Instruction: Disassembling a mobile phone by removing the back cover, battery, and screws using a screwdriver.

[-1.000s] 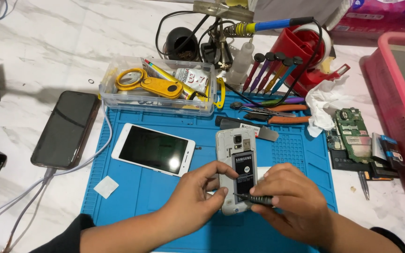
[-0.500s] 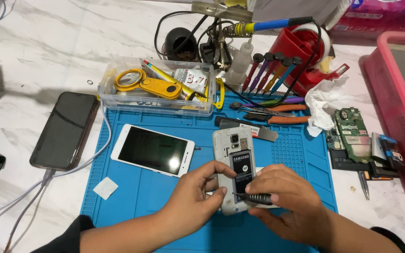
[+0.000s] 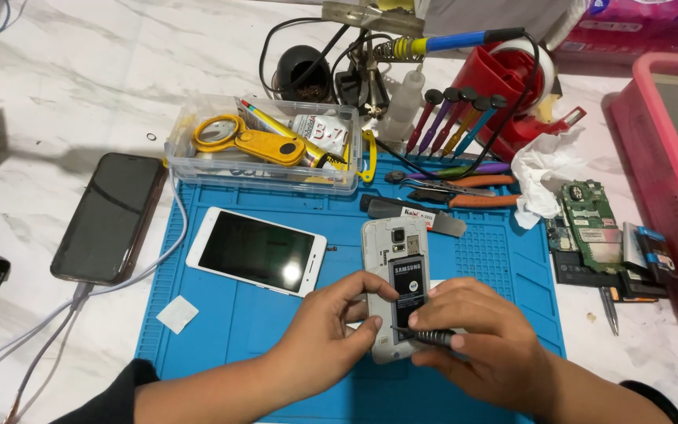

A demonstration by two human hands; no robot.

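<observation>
1. At 9 o'clock, a black phone (image 3: 110, 217) lies on the marble table (image 3: 64, 94), with a cable attached.
2. A white phone (image 3: 256, 250) lies face up on the blue mat (image 3: 237, 322).
3. The left hand (image 3: 325, 341) grasps the open-backed phone (image 3: 388, 243) at its left edge.
4. The right hand (image 3: 486, 345) pinches a dark screwdriver (image 3: 425, 335) over the battery (image 3: 409, 286), at 6 o'clock.

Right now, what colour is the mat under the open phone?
Blue. The mat shows clearly in the head view, beneath the open phone.
</observation>
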